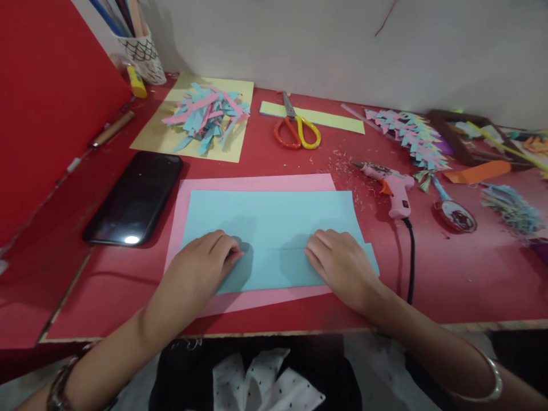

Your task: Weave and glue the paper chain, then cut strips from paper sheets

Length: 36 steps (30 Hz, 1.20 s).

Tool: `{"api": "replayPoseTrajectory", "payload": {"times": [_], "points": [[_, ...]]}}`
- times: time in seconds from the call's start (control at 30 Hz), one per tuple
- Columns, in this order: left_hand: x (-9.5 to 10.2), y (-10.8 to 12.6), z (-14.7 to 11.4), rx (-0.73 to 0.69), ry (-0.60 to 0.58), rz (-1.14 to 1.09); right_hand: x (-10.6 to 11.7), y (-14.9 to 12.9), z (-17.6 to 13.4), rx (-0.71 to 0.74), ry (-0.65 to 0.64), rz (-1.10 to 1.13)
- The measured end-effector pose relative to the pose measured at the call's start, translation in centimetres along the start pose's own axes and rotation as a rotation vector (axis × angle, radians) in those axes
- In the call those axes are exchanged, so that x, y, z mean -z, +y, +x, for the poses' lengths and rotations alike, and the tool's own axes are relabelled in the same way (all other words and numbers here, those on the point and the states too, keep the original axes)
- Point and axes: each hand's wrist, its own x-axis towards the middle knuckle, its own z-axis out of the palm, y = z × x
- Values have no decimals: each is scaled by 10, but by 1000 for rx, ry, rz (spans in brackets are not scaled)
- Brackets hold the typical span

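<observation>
A light blue sheet of paper (269, 220) lies over a pink sheet of paper (252, 182) near the table's front edge. Its near side is folded up into a flap, whose edge runs as a faint line between my hands. My left hand (208, 257) rests on the left part of the blue sheet, fingers curled and closed at the flap's edge. On the right part, my right hand (338, 260) is closed in the same way, with thumb and fingers together at the flap. The fingertips are partly hidden under both hands.
A black phone (135, 197) lies left. Behind are paper strips (205, 117) on a yellow sheet (231, 151), scissors (295, 125) and a pale yellow strip (338, 121). A pink glue gun (391, 185) with a black cord, a fringed paper piece (406, 134) and a small round dish (456, 216) lie right.
</observation>
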Motion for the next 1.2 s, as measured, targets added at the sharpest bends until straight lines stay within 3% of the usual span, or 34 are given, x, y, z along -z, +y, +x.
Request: {"api": "replayPoseTrajectory", "payload": {"times": [0.23, 0.4, 0.57, 0.97, 1.1, 1.2], "points": [[-2, -5, 3, 2, -47, -158, 9, -7, 4, -59, -87, -28], [-5, -4, 4, 15, -43, -153, 17, -46, 21, -178, -109, -33], [-2, -6, 2, 40, -65, -104, 5, -76, 33, -231, -43, 83], [5, -23, -22, 136, -30, -122, 0, -65, 20, -301, -24, 11], [11, -18, -27, 93, 53, 55, -1, -66, 21, -315, -47, 3], [14, -4, -31, -55, 100, 203, 1, -66, 22, -319, -77, 6]]}}
